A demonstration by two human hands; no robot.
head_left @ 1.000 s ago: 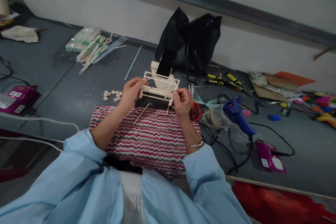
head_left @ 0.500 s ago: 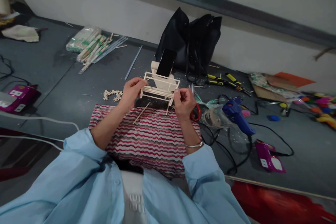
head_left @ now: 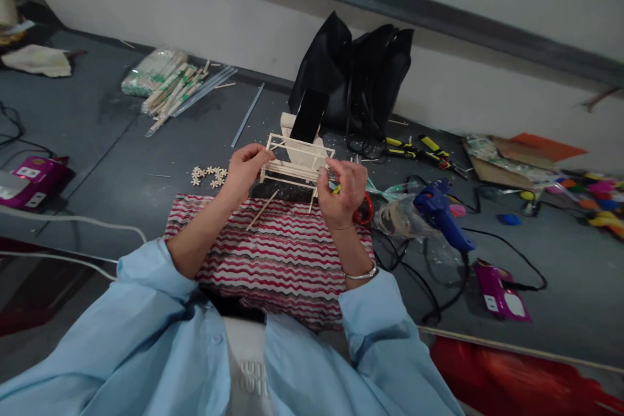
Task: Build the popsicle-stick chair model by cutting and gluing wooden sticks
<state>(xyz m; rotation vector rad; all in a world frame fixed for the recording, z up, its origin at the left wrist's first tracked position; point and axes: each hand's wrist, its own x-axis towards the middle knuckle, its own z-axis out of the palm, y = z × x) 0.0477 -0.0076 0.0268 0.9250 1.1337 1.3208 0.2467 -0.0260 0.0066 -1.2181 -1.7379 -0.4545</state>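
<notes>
A small bench-like frame of thin pale wooden sticks (head_left: 291, 171) stands upright above the front edge of the cloth. My left hand (head_left: 242, 174) pinches its left end between thumb and fingertips. At the right end, my right hand (head_left: 344, 194) has its thumb and forefinger apart around the corner; whether they touch the wood I cannot tell. One loose stick (head_left: 262, 210) lies on the red-and-white striped cloth (head_left: 273, 260) below the frame. Red-handled scissors (head_left: 364, 209) lie partly hidden behind my right hand.
Behind the frame are a phone (head_left: 310, 116) and a black bag (head_left: 351, 78). A blue glue gun (head_left: 442, 214) with cables lies to the right, beyond it pliers (head_left: 414, 151). Wooden flower shapes (head_left: 208, 176) and bagged sticks (head_left: 170, 88) are at left.
My right thumb and forefinger have parted from their pinch on the frame's right end, the forefinger lifting upward. My left hand and the frame have stayed in place.
</notes>
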